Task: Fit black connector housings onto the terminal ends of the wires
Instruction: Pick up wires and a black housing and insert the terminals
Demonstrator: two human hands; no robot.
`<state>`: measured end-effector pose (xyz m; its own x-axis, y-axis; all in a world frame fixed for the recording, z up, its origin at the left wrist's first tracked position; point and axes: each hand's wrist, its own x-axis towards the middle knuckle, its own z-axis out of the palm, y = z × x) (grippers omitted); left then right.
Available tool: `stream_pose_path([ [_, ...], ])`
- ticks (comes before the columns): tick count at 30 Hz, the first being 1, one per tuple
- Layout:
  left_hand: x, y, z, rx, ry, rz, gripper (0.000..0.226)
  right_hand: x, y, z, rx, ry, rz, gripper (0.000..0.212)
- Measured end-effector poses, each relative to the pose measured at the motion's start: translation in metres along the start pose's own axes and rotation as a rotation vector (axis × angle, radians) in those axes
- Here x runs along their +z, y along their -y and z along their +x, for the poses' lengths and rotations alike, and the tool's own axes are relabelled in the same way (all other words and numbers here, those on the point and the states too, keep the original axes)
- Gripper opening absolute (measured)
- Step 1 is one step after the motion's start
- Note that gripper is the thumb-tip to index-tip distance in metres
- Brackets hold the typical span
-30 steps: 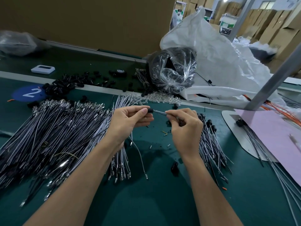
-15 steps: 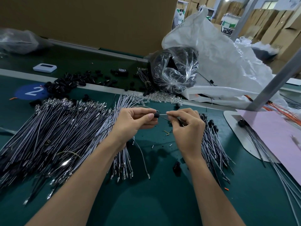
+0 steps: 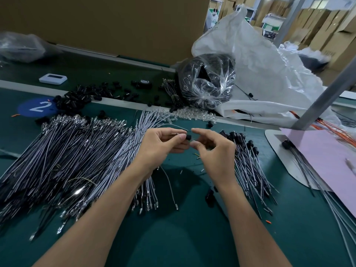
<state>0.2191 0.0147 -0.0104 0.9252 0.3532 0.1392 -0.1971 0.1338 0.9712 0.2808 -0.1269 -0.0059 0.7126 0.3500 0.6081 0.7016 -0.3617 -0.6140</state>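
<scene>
Housing going onto a wire terminal

Fitting is under way at the black connector housing (image 3: 188, 137), held above the green table (image 3: 192, 237) in front of the person. The left hand (image 3: 163, 143) pinches it between thumb and fingertips. A metal terminal end (image 3: 175, 134) shows just left of it, inside that same grip.

The right hand (image 3: 215, 153) sits just right of the housing. Its forefinger and thumb are curled but apart, either side of a thin lead poking from the housing. Whether the other fingers hold anything cannot be told.

To seat it well, the terminal probably needs lining up straight with the housing's bore. A short, square push from close behind the metal should keep the thin wire from buckling, and a light tug afterwards would check the latch.

Bare wires (image 3: 77, 151) lie left of the housing, fitted ones (image 3: 248, 157) right of it, and spare housings (image 3: 81, 96) beyond it to the left.
</scene>
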Motion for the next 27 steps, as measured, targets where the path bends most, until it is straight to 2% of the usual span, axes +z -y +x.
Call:
stream_pose_path([
  [2,-0.001,-0.001,0.000,0.003,-0.007,0.017,0.011,0.000,0.000,0.001,-0.009,0.028,0.032,0.025],
  [6,0.000,-0.003,-0.002,-0.032,0.084,0.010,0.015,-0.002,-0.001,0.002,0.020,0.004,0.058,0.009],
  [8,0.001,-0.004,-0.002,-0.031,0.089,0.021,0.017,-0.004,0.000,0.002,0.030,0.011,0.072,0.010],
  [12,-0.001,-0.004,-0.002,-0.019,0.045,0.085,0.019,-0.005,0.000,0.002,0.072,0.151,0.097,0.011],
  [15,0.001,-0.004,-0.003,-0.021,0.058,0.126,0.019,-0.006,-0.001,0.003,0.096,0.155,0.115,0.008],
  [17,0.001,-0.006,-0.003,0.005,-0.011,0.120,0.016,-0.010,-0.002,0.004,0.117,0.112,0.113,0.010],
  [22,-0.017,-0.013,0.002,0.029,-0.397,-0.050,0.017,-0.025,-0.008,0.009,0.299,0.046,0.209,0.011],
  [24,-0.018,-0.013,0.003,0.026,-0.494,-0.108,0.017,-0.026,-0.005,0.009,0.377,0.049,0.350,0.011],
  [27,-0.013,-0.012,0.004,-0.010,-0.508,-0.193,0.015,-0.027,0.001,0.010,0.483,-0.015,0.621,0.010],
])
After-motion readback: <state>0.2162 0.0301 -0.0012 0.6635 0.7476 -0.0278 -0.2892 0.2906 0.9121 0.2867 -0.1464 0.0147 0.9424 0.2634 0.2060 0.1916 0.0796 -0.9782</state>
